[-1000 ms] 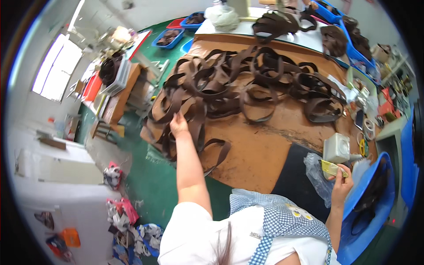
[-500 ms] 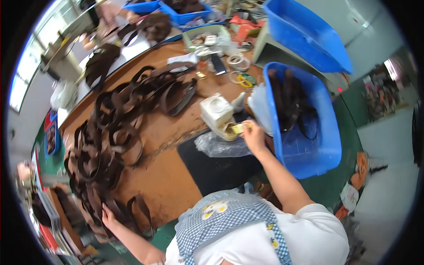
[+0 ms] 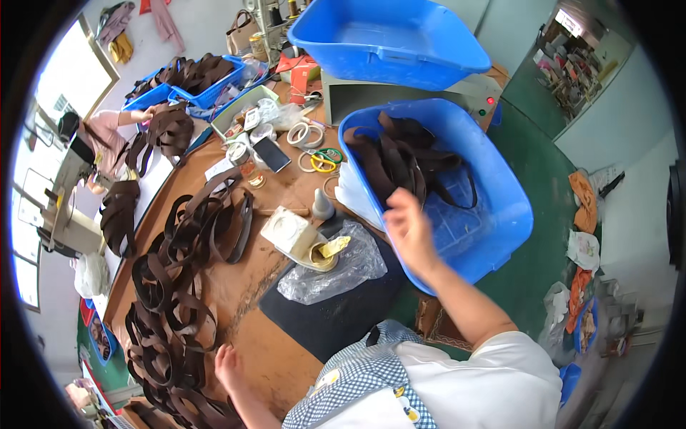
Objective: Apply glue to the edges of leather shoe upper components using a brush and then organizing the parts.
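My right hand (image 3: 410,232) is over the near left rim of a blue plastic tub (image 3: 493,239), its fingers loosely bent and apart with nothing visible in them. Inside the tub lies a bunch of dark brown straps (image 3: 389,161), just beyond the fingertips. My left hand (image 3: 229,367) hovers by the table's left side, fingers out and holding nothing that I can see. Beside it a long heap of looped brown straps (image 3: 153,336) runs up the table. A white block-shaped holder (image 3: 289,232) with a roll of yellow tape (image 3: 333,247) sits on clear plastic film (image 3: 343,275).
A dark mat (image 3: 371,300) lies under the film. Beyond stand a grey cone (image 3: 322,205), a phone (image 3: 271,154), yellow-handled scissors (image 3: 323,164) and tape rolls (image 3: 305,134). Another blue tub (image 3: 400,61) rests at the back. A person (image 3: 107,132) handles straps at the far left.
My right hand has let go of the yellow tape and moved right to the tub. My left hand has come away from the strap heap. The whole view has shifted.
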Demonstrator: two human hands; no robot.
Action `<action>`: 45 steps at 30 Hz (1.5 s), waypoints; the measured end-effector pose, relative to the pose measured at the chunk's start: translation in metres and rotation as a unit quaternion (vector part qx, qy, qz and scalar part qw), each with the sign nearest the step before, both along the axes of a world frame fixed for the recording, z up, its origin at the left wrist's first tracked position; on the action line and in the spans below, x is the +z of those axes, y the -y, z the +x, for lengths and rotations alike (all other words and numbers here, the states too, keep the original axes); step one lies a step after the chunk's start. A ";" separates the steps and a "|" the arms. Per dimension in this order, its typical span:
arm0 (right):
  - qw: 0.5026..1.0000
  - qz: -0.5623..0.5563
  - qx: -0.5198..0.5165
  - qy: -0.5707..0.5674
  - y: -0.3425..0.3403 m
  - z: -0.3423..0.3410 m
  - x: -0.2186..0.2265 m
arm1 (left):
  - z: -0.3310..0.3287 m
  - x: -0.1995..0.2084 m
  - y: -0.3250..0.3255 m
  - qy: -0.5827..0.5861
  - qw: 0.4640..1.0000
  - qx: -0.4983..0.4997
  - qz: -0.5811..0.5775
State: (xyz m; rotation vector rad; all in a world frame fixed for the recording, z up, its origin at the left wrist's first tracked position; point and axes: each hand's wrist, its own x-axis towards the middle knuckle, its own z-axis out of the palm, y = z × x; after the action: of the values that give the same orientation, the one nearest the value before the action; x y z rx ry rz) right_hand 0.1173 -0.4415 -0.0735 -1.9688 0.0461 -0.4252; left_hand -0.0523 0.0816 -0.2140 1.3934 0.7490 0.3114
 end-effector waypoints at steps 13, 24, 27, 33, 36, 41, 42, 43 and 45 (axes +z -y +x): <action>0.868 0.359 -0.154 -0.308 0.273 0.133 -0.180 | 0.226 0.160 0.383 0.006 0.836 -0.546 -0.050; 0.849 0.456 -0.121 -0.238 0.237 0.212 -0.160 | 0.412 0.027 0.529 -0.134 0.854 -0.459 0.206; 0.837 0.386 -0.270 -0.278 0.238 0.234 -0.167 | 0.415 0.017 0.559 -0.149 0.849 -0.486 0.143; 0.875 0.275 -0.303 -0.261 0.240 0.239 -0.207 | 0.409 0.006 0.568 -0.180 0.836 -0.514 0.068; 0.913 0.308 -0.183 -0.194 0.258 0.212 -0.213 | 0.396 0.033 0.582 -0.181 0.819 -0.544 0.020; 0.936 0.316 -0.150 -0.024 0.243 0.167 -0.131 | 0.363 0.080 0.560 0.039 0.801 -0.597 -0.014; 0.941 0.310 -0.130 -0.036 0.236 0.152 -0.099 | 0.351 0.087 0.555 0.083 0.808 -0.583 -0.008; 0.938 0.324 -0.120 -0.012 0.233 0.135 -0.075 | 0.335 0.106 0.552 0.105 0.795 -0.598 0.003; 0.942 0.305 -0.135 0.030 0.218 0.110 -0.029 | 0.317 0.126 0.543 0.123 0.788 -0.600 0.064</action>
State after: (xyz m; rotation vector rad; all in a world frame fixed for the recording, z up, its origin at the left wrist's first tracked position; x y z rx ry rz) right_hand 0.2276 -0.6590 -0.1021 -1.3375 0.3711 -0.5703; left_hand 0.2648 -0.4618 -0.0885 1.6477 -0.4684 -0.4753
